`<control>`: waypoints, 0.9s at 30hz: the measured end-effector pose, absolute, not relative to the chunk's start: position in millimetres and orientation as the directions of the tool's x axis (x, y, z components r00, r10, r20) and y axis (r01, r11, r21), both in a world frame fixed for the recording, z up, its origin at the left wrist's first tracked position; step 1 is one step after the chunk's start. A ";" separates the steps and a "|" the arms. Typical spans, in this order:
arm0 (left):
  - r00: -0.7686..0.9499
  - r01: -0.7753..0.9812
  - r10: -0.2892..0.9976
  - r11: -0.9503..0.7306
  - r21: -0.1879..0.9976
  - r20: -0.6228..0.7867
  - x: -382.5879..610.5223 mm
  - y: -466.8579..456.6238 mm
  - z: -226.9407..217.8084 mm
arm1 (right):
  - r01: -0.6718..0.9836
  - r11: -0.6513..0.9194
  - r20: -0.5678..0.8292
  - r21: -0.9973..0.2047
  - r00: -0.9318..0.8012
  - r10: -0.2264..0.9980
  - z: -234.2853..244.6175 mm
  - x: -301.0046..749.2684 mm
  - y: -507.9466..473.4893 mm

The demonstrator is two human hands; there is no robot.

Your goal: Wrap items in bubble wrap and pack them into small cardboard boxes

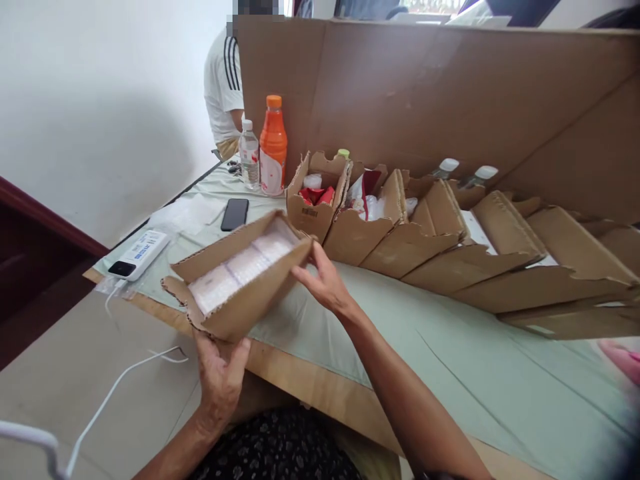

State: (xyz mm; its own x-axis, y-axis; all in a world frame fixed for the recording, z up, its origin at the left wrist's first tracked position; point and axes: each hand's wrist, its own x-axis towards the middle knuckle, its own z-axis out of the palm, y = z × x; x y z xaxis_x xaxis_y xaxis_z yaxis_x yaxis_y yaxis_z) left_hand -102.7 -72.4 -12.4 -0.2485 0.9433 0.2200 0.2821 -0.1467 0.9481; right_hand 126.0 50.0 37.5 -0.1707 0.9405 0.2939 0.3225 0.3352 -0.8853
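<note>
A long open cardboard box (260, 293) is tilted in my two hands above the table's front left edge. Inside it lie several flat packets (245, 263) in clear, shiny wrapping. My left hand (220, 373) grips the near lower end from below, its thumb against the side and its other fingers partly hidden under the box. The far right corner is held by my right hand (323, 280), with the fingertips at the rim and the thumb on the side wall. Close to that corner stands a row of similar cardboard boxes (370, 237).
Behind the box lie a dark phone (235, 215) and a white device (139, 255) with a cable. A water bottle (249, 157) and an orange bottle (273, 150) stand by a tall cardboard panel (425, 93). Beyond it sits a person in a white shirt (223, 83).
</note>
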 end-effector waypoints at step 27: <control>-0.286 0.504 0.858 -0.245 0.828 0.427 -100.4 71.3 -15.4 | 0.452 0.311 0.348 -0.836 -0.001 0.937 -83.5 97.6 68.0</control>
State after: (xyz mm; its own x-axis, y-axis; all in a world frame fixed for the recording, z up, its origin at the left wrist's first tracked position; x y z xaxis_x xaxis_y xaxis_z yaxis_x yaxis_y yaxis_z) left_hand -100.4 71.3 -15.4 -0.2856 0.8579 0.4272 0.5043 -0.2445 0.8282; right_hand 97.6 68.0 -83.5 -0.0006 0.9374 0.3483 0.4522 0.3109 -0.8360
